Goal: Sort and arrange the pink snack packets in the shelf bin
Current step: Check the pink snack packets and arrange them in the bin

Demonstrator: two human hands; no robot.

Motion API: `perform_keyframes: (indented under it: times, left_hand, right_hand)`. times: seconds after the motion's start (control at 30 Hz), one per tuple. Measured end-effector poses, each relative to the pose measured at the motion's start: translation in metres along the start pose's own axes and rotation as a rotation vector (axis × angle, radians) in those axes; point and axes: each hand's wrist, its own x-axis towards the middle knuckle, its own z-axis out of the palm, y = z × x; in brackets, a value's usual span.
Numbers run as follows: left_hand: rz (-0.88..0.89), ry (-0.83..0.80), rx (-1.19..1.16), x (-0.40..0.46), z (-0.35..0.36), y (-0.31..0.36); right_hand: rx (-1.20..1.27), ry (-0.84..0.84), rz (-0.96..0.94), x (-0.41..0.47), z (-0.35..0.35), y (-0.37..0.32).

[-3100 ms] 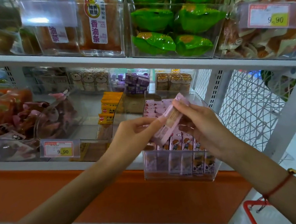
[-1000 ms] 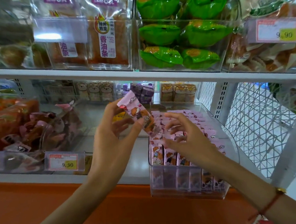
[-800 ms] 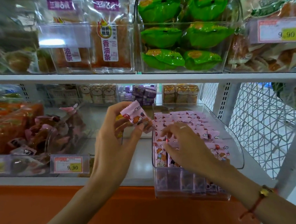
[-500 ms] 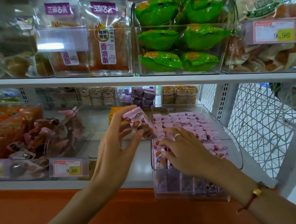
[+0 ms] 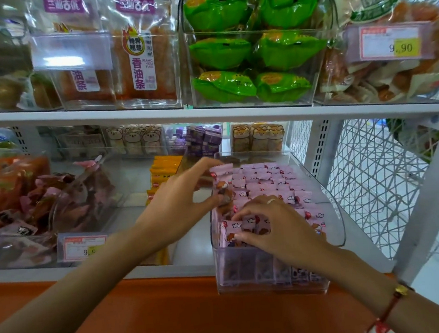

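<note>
A clear plastic shelf bin (image 5: pixel 335 225) juts out from the lower shelf, filled with rows of pink snack packets (image 5: pixel 265 182) that stand upright. My left hand (image 5: pixel 182 205) pinches one pink packet (image 5: pixel 221 187) between thumb and fingers and holds it at the bin's left side, its lower end among the rows. My right hand (image 5: pixel 270 228) lies over the front rows, with its fingers curled onto the tops of the packets there. It hides several of them.
Left of the bin stand yellow packets (image 5: pixel 163 169) and a clear bin of brown and pink sweets (image 5: pixel 63 200). A price tag (image 5: pixel 82 248) hangs on the shelf edge. The upper shelf (image 5: pixel 208 113) carries green packets (image 5: pixel 255 50). White wire mesh (image 5: pixel 375 178) closes the right side.
My left hand has brought the pink packet down from above the bin into its left side. My right hand has slid forward over the front rows.
</note>
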Motion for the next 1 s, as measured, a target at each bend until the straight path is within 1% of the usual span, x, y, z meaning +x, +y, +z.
perform_keyframes:
  times: [0.1,0.17,0.2,0.27,0.3,0.33,0.4,0.5,0.57,0.6,0.7,0.8,0.9,1.0]
  left_hand:
    - [-0.014,-0.118,0.235,0.015,0.002,-0.007]
    - [-0.050,-0.143,0.313,0.025,0.002,-0.009]
    - [-0.068,-0.110,0.319,0.028,0.002,-0.009]
    - [-0.060,0.009,0.310,0.030,0.002,-0.008]
    - [-0.031,0.040,0.318,0.028,0.003,-0.007]
    - [0.010,0.035,0.337,0.025,0.005,-0.007]
    - [0.095,-0.062,0.419,0.014,0.011,-0.005]
    - [0.172,-0.214,0.642,0.004,0.021,-0.006]
    - [0.163,-0.248,0.757,0.002,0.027,-0.009]
    - [0.157,-0.243,0.770,0.002,0.029,-0.009]
    - [0.175,-0.158,0.647,-0.001,0.032,-0.010]
    - [0.185,-0.039,0.472,-0.009,0.028,-0.011]
    - [0.083,0.042,0.222,-0.016,0.021,-0.006]
    - [-0.058,0.157,-0.129,-0.017,0.009,0.003]
  right_hand:
    - [-0.015,0.021,0.008,0.000,0.002,-0.001]
    - [-0.024,0.029,0.012,-0.001,0.002,-0.002]
    - [-0.026,0.032,0.014,-0.001,0.002,-0.002]
    - [-0.030,0.056,0.012,-0.001,0.003,-0.002]
    - [-0.036,0.078,0.012,-0.001,0.004,-0.002]
    - [-0.043,0.101,0.018,-0.001,0.004,-0.002]
    - [-0.038,0.122,0.035,-0.001,0.004,-0.002]
    - [-0.023,0.112,0.000,-0.001,0.003,0.000]
    - [-0.045,0.095,-0.015,0.000,0.002,0.000]
    - [-0.050,0.091,-0.011,0.001,0.001,0.001]
    - [-0.042,0.119,0.000,0.001,0.001,0.003]
    - [-0.107,0.141,0.028,0.000,0.001,0.007]
    - [-0.117,0.051,0.082,0.000,0.001,0.011]
    - [-0.118,-0.019,0.110,0.002,-0.002,0.011]
